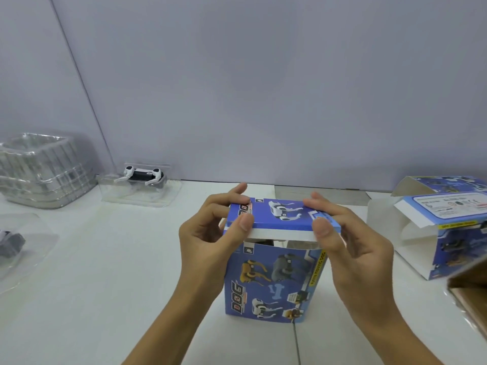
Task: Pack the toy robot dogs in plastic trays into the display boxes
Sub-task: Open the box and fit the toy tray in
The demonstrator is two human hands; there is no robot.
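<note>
A blue display box (274, 280) with dog pictures stands upright on the white table, front and centre. Its top flap (279, 214) is folded nearly flat, with a narrow gap under the white tuck edge. My left hand (210, 233) pinches the flap's left end, thumb on the front edge and fingers on top. My right hand (350, 241) pinches the right end the same way. A white toy robot dog (143, 176) lies in a clear plastic tray (137, 196) at the back left. A grey toy dog (10, 245) in another clear tray (31, 248) sits at the left edge.
A stack of empty clear trays (44, 169) stands at the far left by the wall. A second blue display box (442, 227) lies on its side at the right, flaps open. A brown carton corner (469, 299) juts in at the right edge.
</note>
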